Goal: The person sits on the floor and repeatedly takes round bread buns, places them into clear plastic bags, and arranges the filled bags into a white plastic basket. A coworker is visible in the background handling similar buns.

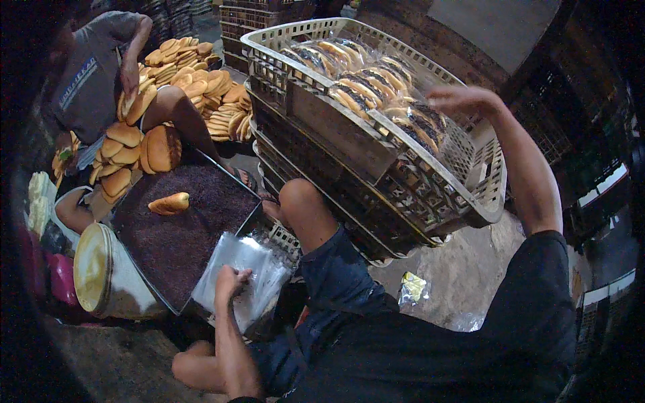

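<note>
The left hand [232,281] pinches 1 clear plastic bag [243,277] from the stack while the right hand [458,99], open, rests on the packed buns [366,84] in the crate [430,181]; next, the bag probably needs opening.

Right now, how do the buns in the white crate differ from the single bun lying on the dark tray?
The buns in the white crate are sealed in clear bags, carry dark topping and are packed in rows; the single bun is bare, plain golden and alone on the dark tray of sprinkles. The right hand reaches the bagged ones; neither hand touches the single bun. Both look long.
</note>
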A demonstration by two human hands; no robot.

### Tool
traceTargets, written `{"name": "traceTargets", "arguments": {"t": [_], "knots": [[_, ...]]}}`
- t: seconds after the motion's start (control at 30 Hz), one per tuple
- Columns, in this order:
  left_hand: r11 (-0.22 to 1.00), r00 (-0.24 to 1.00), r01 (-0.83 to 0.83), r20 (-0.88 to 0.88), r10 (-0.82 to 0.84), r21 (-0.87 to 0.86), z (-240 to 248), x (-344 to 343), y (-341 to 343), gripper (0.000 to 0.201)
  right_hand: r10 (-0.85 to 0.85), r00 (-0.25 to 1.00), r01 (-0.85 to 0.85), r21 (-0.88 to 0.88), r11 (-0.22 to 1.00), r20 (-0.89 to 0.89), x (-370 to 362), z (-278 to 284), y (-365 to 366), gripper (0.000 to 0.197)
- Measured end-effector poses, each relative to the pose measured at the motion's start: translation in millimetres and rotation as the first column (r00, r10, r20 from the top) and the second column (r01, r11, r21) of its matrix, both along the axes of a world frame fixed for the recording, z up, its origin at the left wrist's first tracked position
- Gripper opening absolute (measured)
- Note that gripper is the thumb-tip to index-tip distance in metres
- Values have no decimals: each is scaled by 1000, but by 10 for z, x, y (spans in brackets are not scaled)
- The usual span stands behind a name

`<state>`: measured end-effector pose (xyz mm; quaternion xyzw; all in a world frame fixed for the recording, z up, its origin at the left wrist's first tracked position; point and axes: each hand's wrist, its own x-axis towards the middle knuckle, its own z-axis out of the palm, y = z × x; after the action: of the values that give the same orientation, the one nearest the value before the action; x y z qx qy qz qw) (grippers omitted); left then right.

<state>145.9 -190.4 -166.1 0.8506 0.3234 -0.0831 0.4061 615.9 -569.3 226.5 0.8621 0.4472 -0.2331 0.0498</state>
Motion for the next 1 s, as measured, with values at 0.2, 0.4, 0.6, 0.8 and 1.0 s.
{"name": "traceTargets", "arguments": {"t": [0.2,0.4,0.6,0.8,1.0], "knots": [[918,846,-214,406,345,-334,880,-336,-69,39,421,892,-451,395,800,167,-2327,-92,2984,43],[827,457,-453,710,536,-334,889,-166,136,48,670,742,-541,600,590,10,-3374,-1671,3642,17],[123,71,-10,122,990,-992,1053,-496,268,59,398,588,510,705,493,-704,-3609,-2411,3328,16],[270,-256,-345,366,895,-899,1337,-822,776,25,209,217,625,300,720,-953,-3840,-1864,3490,21],[39,-598,-604,486,637,-796,1509,-1200,1106,39,338,930,-300,831,469,145,-3707,-2603,4734,42]]}}
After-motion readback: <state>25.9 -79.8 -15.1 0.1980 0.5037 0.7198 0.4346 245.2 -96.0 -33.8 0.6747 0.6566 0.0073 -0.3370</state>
